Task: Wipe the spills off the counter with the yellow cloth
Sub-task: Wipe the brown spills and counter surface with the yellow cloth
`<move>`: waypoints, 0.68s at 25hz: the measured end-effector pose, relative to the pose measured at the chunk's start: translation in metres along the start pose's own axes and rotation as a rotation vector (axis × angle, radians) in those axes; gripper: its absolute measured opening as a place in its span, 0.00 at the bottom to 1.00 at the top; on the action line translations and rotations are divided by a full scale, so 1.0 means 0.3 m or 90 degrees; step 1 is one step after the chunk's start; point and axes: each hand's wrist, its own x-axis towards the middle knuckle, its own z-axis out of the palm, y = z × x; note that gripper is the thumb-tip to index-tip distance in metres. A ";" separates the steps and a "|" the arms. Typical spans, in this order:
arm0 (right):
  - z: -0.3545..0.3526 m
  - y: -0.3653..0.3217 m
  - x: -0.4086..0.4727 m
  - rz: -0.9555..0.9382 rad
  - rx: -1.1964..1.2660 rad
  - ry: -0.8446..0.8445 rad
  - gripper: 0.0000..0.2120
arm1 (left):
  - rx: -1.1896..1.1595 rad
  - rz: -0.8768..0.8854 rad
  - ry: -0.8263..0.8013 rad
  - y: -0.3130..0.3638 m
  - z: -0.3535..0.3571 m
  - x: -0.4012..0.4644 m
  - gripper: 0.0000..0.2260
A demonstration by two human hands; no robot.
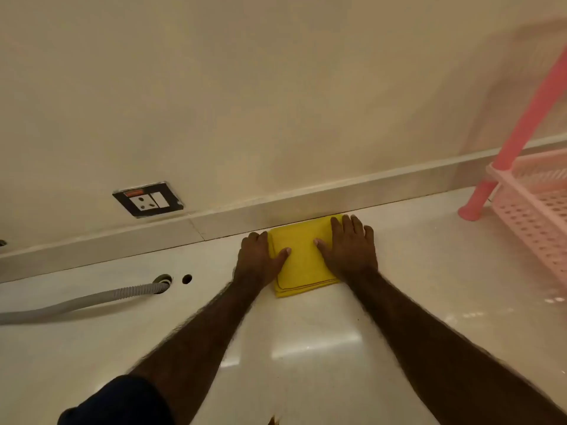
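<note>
Both palms lie flat with fingers spread, gripping nothing: the left hand point(257, 259) presses the left edge of the folded yellow cloth point(302, 259), the right hand point(349, 250) its right side. The cloth sits on the glossy counter point(306, 332), touching the backsplash ledge point(276, 210). At nine o'clock a grey corrugated hose point(76, 303) enters a hole; at two o'clock stands a pink plastic rack point(534, 207).

Dim warm light – glare on counter point(313, 348) – edges warped
</note>
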 end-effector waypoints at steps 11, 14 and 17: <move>-0.037 -0.044 0.018 0.116 0.328 0.061 0.32 | -0.193 -0.197 -0.059 0.070 0.016 0.074 0.34; -0.060 -0.040 0.013 0.149 0.512 0.086 0.29 | -0.214 -0.182 -0.053 0.076 0.002 0.047 0.26; -0.082 -0.022 -0.019 0.157 0.586 0.111 0.29 | -0.322 -0.159 0.000 0.073 -0.019 -0.004 0.18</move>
